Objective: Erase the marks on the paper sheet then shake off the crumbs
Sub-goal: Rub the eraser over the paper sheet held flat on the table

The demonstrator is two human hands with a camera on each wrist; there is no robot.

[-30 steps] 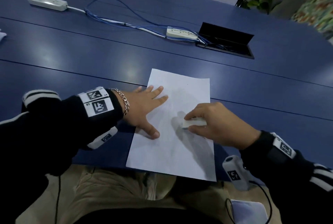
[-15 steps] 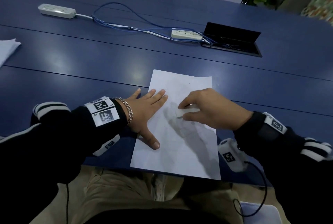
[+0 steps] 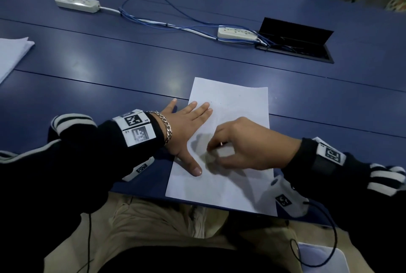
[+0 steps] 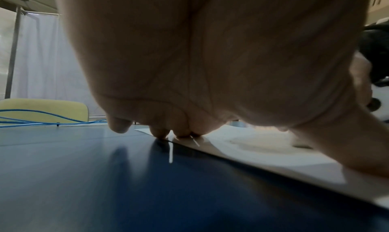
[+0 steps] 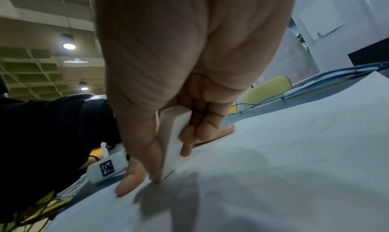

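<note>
A white paper sheet (image 3: 230, 101) lies on the blue table (image 3: 109, 64) near its front edge, with only faint grey traces on it. My left hand (image 3: 186, 125) lies flat with spread fingers on the sheet's left edge (image 4: 263, 154) and presses it down. My right hand (image 3: 246, 143) pinches a white eraser (image 3: 222, 152) between thumb and fingers. In the right wrist view the eraser (image 5: 172, 144) stands tilted with its lower corner touching the sheet (image 5: 294, 152).
Two white power strips (image 3: 77, 3) (image 3: 237, 33) joined by blue cables (image 3: 153, 22) lie at the back, next to an open black cable box (image 3: 294, 40). A folded white cloth (image 3: 11, 53) rests at the far left. The table's front edge is just below the sheet.
My right hand has moved the eraser left and nearer across the sheet, towards my left thumb. The left hand stays flat on the paper.
</note>
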